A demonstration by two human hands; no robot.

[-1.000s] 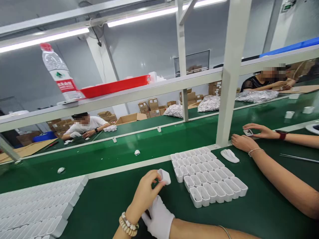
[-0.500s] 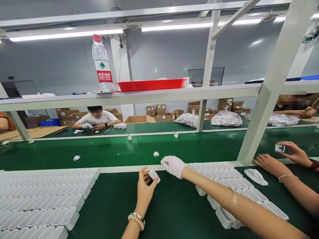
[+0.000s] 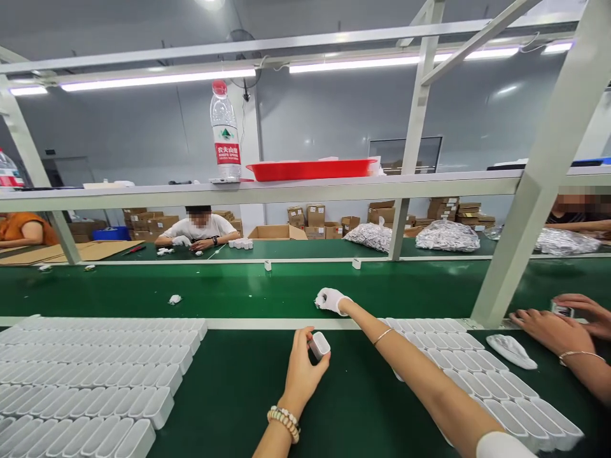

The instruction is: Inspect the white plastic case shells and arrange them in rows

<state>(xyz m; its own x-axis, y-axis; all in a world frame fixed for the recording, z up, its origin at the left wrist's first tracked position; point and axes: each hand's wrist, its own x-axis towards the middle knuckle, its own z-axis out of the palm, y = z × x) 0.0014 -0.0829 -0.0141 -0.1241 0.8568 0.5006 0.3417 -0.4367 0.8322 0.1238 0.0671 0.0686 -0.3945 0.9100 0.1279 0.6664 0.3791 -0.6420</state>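
My left hand (image 3: 301,372), bare with a beaded bracelet, is shut on a small white plastic cup (image 3: 319,345) above the green bench (image 3: 229,407). My right hand (image 3: 330,300), in a white glove, is reaching forward and presses its bunched fingers on the green conveyor belt (image 3: 267,289). Whatever lies under those fingers is hidden. Long rows of white plastic cases (image 3: 90,375) fill the bench to my left. A second block of white cases (image 3: 506,388) lies partly under my right arm. A co-worker's hands (image 3: 558,324) hold a small object at the far right.
A crumpled white glove (image 3: 510,351) lies on the bench. A white scrap (image 3: 174,299) sits on the belt. White frame posts (image 3: 525,216) rise at right. A shelf rail (image 3: 267,191) carries a water bottle (image 3: 224,133) and a red tray (image 3: 310,170). Another worker (image 3: 200,228) sits beyond.
My gloved right hand has moved from beside my left hand out over the rail and down onto the belt. My left hand keeps the cup. The view has levelled and swung.
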